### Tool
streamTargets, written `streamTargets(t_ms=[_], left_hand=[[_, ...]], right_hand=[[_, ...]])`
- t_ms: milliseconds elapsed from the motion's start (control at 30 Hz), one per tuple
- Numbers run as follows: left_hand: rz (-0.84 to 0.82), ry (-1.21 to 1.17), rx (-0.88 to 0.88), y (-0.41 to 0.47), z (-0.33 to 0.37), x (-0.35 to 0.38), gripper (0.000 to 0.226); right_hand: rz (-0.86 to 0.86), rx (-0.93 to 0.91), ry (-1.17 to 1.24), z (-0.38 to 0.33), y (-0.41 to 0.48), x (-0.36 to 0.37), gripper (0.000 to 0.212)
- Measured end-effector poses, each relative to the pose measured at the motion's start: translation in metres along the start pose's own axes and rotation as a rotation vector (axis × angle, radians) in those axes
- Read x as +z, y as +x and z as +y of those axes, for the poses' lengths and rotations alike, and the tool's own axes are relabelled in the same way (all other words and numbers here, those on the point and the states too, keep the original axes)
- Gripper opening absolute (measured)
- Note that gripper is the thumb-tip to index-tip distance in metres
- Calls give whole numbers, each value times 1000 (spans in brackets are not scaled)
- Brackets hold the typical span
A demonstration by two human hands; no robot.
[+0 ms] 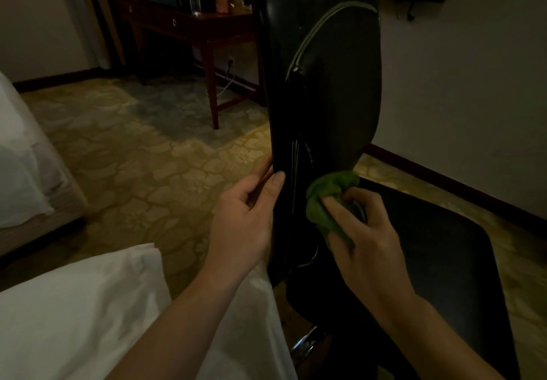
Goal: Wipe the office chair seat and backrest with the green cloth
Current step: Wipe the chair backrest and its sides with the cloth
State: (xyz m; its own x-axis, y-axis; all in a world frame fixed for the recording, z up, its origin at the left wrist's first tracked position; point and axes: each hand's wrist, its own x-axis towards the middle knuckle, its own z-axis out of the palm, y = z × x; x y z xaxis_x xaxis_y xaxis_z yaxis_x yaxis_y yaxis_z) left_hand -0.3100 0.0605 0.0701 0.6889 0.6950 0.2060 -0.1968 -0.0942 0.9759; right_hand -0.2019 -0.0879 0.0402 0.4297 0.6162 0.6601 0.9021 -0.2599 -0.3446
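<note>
My right hand [364,231] is curled over the green cloth [328,199], which sits bunched in a wad at centre frame, pressed against the bottom of the backrest [325,84] just above where it meets the seat [438,261]. My left hand [251,211] grips the backrest's left edge, with the thumb on the near face and the fingers wrapped behind it.

The cloth looks soft, light and limp. It will crumple to any shape, so I judge it best held as a loose ball under the fingers, with the palm pushing it flat for wider strokes. The backrest is tall, stiff and glossy black with pale piping, and its surface is probably smooth and a little slick, so the cloth should glide. The chair likely swivels or rolls under pressure, so bracing it at the edge with my left hand seems the right hold. The seat spreads dark and flat across the lower right of the frame, and from here I cannot tell whether it has been wiped.
</note>
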Motion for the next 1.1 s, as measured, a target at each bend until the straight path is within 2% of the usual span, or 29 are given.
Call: streamTargets(t_ms=[100, 200, 300, 400, 467, 600, 667, 900, 1033, 1100], left_hand=[[8, -8, -43, -1, 5, 1, 44], [2, -120, -158, -1, 14, 0, 35], [7, -161, -185, -1, 19, -2, 37], [34, -161, -182, -1, 20, 0, 44], [62, -154, -183, 0, 19, 1, 52], [78, -166, -189, 1, 17, 2, 48], [79, -167, -186, 1, 16, 3, 49], [58, -151, -155, 0, 15, 3, 44], [37, -175, -149, 1, 14, 1, 43], [29, -184, -148, 2, 11, 0, 41]], right_hand=[[86, -33, 18, -11, 24, -10, 41], [79, -67, -4, -13, 43, -14, 42], [95, -71, 33, -9, 43, -4, 39], [150, -65, 61, 2, 31, 10, 37], [108, -56, 54, 13, 14, 18, 37], [-26, -1, 23, 31, -32, 29, 33], [-37, 14, 39, 33, -42, 29, 33], [116, -31, 36, -3, 13, 8, 37], [97, -36, 40, -10, 28, 4, 41], [94, -20, 25, -8, 22, 8, 36]])
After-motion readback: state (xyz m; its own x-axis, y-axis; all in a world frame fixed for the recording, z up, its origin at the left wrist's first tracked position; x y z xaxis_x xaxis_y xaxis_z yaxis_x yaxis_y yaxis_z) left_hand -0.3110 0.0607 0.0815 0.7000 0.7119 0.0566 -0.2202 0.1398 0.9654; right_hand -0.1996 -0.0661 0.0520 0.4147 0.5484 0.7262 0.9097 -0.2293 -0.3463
